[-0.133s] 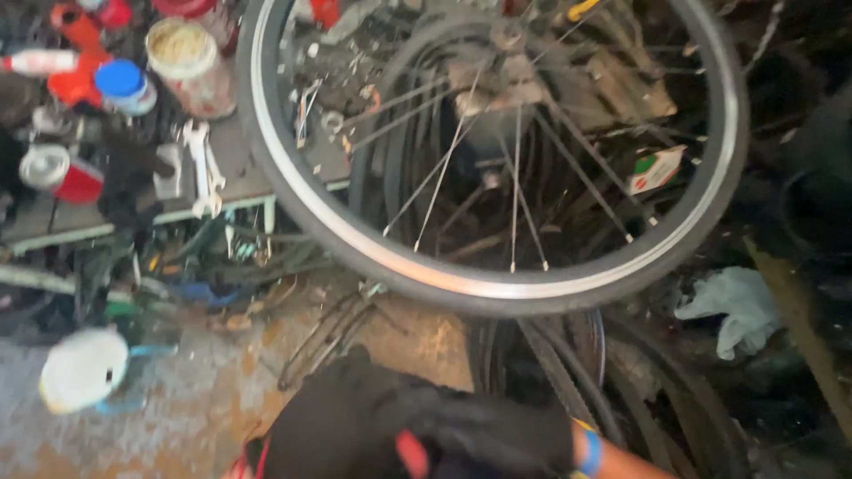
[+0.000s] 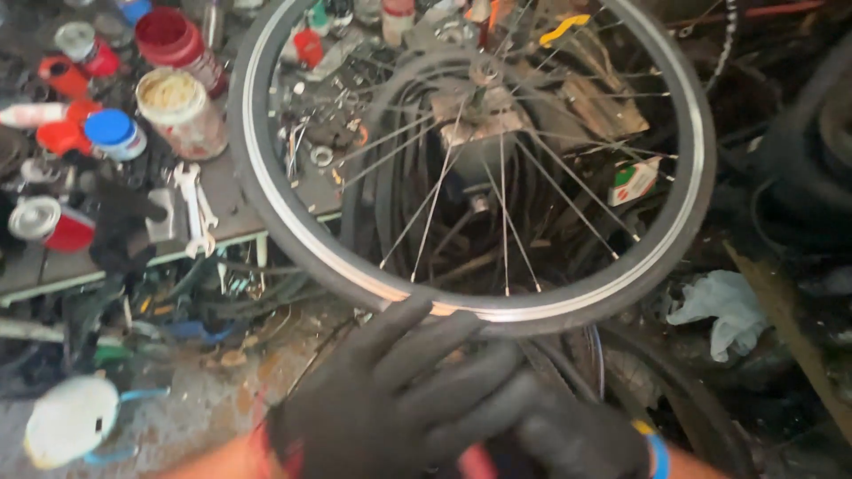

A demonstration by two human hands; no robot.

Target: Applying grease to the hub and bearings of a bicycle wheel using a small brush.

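The bicycle wheel (image 2: 479,160) stands upright in the middle of the scene, its silver rim (image 2: 293,239) ringed by a thin black tyre, spokes running up to the hub (image 2: 484,71) at the far side. Its near edge sits just above the 2 gloved hands.

The left hand (image 2: 382,399), in a black glove, is spread wide, palm down, fingers (image 2: 399,328) splayed and reaching up so that the tips touch or nearly touch the wheel's near edge; it grips nothing visible. The right hand (image 2: 577,435), also gloved in black with a blue band at the wrist, lies low at the near right, partly tucked under the left; whether it is curled on something cannot be told. Both forearms enter from the near edge.

To handle the wheel well from here, it seems best to press on the tyre rather than the spokes, keeping the fingers flat along the rim so that it stays upright.

At the far left a cluttered worktop (image 2: 240,191) carries a red-lidded jar (image 2: 169,40), a blue-capped tub (image 2: 111,129) and spanners (image 2: 195,208). A white rag (image 2: 728,306) lies at the right.
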